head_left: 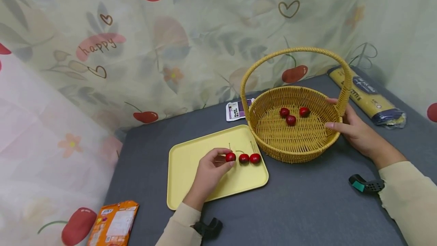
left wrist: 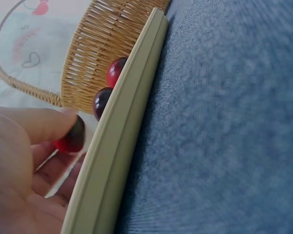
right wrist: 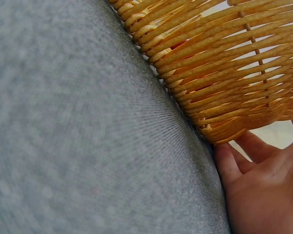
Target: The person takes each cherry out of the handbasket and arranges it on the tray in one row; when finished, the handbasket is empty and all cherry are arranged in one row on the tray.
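Observation:
Over the yellow tray (head_left: 182,168), my left hand (head_left: 206,170) pinches a dark red cherry (head_left: 230,156) between thumb and fingers. Its stem points up. Two more stemmed cherries (head_left: 244,158) lie just right of it, near the tray's right edge. My right hand (head_left: 363,137) grips the right side of a wicker basket (head_left: 278,137), thumb over the rim beside the handle's base. Three cherries (head_left: 291,120) sit inside the basket. In the right wrist view, fingers (right wrist: 229,165) reach to the lower edge of the woven wall (right wrist: 234,73).
Behind the basket at right lies a yellow and blue pasta packet (head_left: 372,96). A small white and purple packet (head_left: 235,110) is tucked behind the basket's left side. An orange snack bag (head_left: 114,223) lies at the front left edge of the grey table (head_left: 290,200).

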The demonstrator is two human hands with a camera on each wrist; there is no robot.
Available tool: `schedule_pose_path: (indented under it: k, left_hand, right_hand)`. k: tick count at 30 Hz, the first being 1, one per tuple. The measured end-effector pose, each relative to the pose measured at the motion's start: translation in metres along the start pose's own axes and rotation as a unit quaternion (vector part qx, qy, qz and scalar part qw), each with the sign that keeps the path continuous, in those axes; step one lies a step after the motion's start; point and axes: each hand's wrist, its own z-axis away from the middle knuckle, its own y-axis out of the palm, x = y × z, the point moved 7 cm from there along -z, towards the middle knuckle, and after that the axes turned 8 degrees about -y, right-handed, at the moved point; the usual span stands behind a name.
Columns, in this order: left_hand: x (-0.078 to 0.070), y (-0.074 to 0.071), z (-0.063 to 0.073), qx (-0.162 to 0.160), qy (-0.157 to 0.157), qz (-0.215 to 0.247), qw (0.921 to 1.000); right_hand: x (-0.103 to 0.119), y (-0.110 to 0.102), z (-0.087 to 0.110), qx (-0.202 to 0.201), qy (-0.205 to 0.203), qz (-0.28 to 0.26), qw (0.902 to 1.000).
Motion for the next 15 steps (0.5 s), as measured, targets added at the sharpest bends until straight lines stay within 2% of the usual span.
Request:
schedule_pose_path:
  k: [4,15]
  left_hand:
    - [0.0021,0.0001,-0.0008,-0.005,0.009,-0.038,0.9992]
    - [0.0087,0.0037,-0.0032,-0.001,0.012,-0.072,0.9973]
  right_hand:
    - [0.0004,-0.0004,-0.0006,0.0,-0.005,-0.003,1.0]
    - [0.0011,0.0004,-0.0006,-0.001,0.0,-0.003,1.0]
